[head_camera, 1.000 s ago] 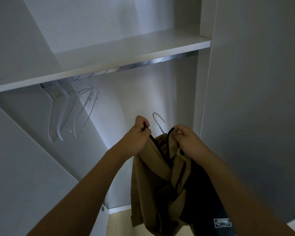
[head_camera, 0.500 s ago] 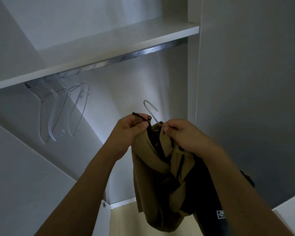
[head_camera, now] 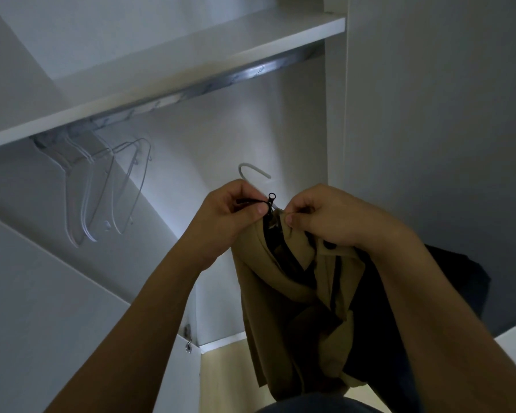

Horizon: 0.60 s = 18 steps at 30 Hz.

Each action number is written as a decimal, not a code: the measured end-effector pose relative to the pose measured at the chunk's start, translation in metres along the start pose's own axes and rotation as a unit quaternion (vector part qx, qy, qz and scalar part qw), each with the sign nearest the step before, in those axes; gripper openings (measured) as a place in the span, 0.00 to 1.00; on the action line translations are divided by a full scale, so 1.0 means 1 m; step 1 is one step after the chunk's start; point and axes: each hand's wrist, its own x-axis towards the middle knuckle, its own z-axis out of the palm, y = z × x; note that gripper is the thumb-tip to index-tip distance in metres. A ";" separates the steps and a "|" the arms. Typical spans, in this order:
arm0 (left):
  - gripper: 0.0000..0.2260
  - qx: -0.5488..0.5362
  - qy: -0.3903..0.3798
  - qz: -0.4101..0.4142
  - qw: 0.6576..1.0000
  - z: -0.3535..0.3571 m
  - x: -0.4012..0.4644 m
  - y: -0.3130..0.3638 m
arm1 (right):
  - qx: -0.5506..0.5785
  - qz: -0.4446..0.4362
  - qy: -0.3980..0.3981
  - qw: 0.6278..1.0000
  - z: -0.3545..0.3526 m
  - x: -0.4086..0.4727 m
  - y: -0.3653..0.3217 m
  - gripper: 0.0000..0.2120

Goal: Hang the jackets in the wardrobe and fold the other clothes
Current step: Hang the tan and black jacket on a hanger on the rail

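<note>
A tan jacket [head_camera: 268, 293] with a dark lining hangs from a white hanger whose hook [head_camera: 252, 169] sticks up between my hands, below the wardrobe rail [head_camera: 221, 81]. My left hand [head_camera: 230, 216] pinches the black zipper pull [head_camera: 271, 198] at the jacket's collar. My right hand [head_camera: 319, 216] pinches the tan collar fabric just right of the zipper. A dark garment [head_camera: 459, 278] shows behind my right forearm.
Several empty white hangers [head_camera: 102, 186] hang at the left end of the rail. A white shelf [head_camera: 167, 70] runs above the rail. The wardrobe's side panel [head_camera: 334, 114] stands to the right and an open door [head_camera: 57, 308] to the left.
Both hands rose slightly with the jacket, and my left hand drew the zipper pull up to the collar. The view swung a little, shifting the wardrobe in frame.
</note>
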 end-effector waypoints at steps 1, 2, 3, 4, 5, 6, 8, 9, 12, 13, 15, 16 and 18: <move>0.09 0.006 0.002 0.003 1.000 0.001 0.000 0.001 | -0.003 -0.002 0.001 1.000 0.000 0.000 -0.001 0.08; 0.09 0.009 0.006 0.005 1.000 0.001 0.000 0.002 | -0.005 -0.003 0.003 1.000 -0.001 -0.001 -0.002 0.08; 0.09 0.011 0.010 0.008 1.000 0.002 0.001 0.002 | -0.007 -0.003 0.003 1.000 -0.001 -0.001 -0.003 0.08; 0.09 0.013 0.012 0.010 1.000 0.003 0.001 0.003 | -0.006 -0.003 0.001 1.000 -0.002 -0.001 -0.003 0.08; 0.08 0.014 0.013 0.012 1.000 0.003 0.000 0.003 | -0.004 -0.003 -0.002 1.000 -0.003 -0.001 -0.003 0.08; 0.08 0.018 0.012 0.013 1.000 0.003 0.000 0.004 | -0.003 -0.002 -0.005 1.000 -0.003 -0.002 -0.004 0.09; 0.07 0.028 0.010 0.015 0.999 0.003 0.000 0.006 | -0.005 -0.004 -0.008 1.000 -0.003 -0.002 -0.004 0.10; 0.07 0.031 0.010 0.014 0.999 0.003 0.000 0.006 | -0.004 -0.004 -0.009 1.000 -0.003 -0.002 -0.005 0.10; 0.08 0.033 0.005 0.005 0.999 0.003 -0.001 0.008 | -0.001 -0.002 -0.015 1.000 -0.003 -0.002 -0.006 0.09; 0.07 0.037 0.003 0.004 0.999 0.004 -0.002 0.008 | -0.003 -0.001 -0.017 1.000 -0.003 -0.002 -0.005 0.08; 0.07 0.040 -0.001 0.006 0.999 0.004 -0.002 0.010 | -0.002 0.001 -0.020 1.000 -0.002 -0.002 -0.005 0.08; 0.08 0.041 -0.002 0.006 0.999 0.004 -0.002 0.010 | 0.000 0.001 -0.019 1.000 -0.002 -0.002 -0.005 0.09; 0.07 0.042 0.000 0.006 0.999 0.004 -0.002 0.011 | 0.004 0.001 -0.020 1.000 -0.003 -0.002 -0.005 0.10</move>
